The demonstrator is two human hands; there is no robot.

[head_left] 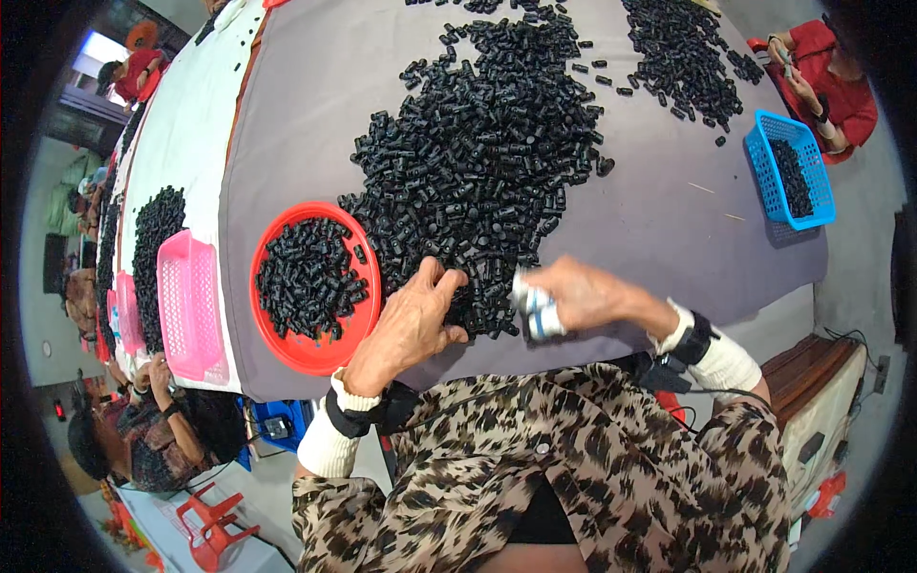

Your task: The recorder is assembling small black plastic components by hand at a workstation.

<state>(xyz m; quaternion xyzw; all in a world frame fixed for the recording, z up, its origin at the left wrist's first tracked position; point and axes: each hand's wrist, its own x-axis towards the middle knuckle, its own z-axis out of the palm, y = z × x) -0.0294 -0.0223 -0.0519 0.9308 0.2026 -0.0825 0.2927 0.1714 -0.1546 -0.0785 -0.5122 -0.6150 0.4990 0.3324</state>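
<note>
A large heap of small black cylindrical plastic parts [478, 143] lies on the grey cloth-covered table in front of me. My left hand [413, 315] rests at the heap's near edge, thumb and fingers apart, touching the closest parts. To its right, my right hand [583, 294] is closed around a small white-and-blue object [543, 315], whose kind is blurred by motion. Left of my left hand, a round red tray [355, 336] holds many of the same black parts.
A blue plastic basket [826, 196] with black parts stands at the far right, near a person in red [821, 86]. Another heap of parts [683, 62] lies at the far right. On the left, a white table carries a pink basket [186, 310]; a person [143, 420] sits beside it.
</note>
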